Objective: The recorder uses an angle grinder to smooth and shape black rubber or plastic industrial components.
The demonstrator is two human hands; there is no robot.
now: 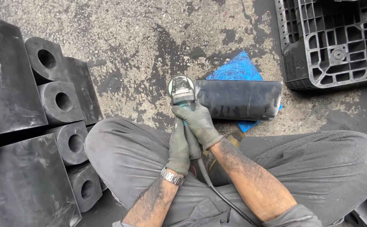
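Observation:
Both my gloved hands grip an angle grinder [182, 93] in front of my crossed legs. My right hand [199, 123] wraps the grinder's body just behind the head. Lower down, my left hand [178, 148] holds the rear handle, a metal watch on its wrist. The grinder's round disc sits against the left end of a black rubber block [239, 100] lying on its side. That block rests on a blue sheet [237, 69] on the concrete floor. The grinder's black cable [221, 194] runs back between my legs.
Stacked black rubber blocks with round holes [59, 103] and larger flat black blocks [23, 185] fill the left side. A black plastic pallet [332, 40] lies at the upper right. The stained concrete floor [141, 46] stretches beyond the work.

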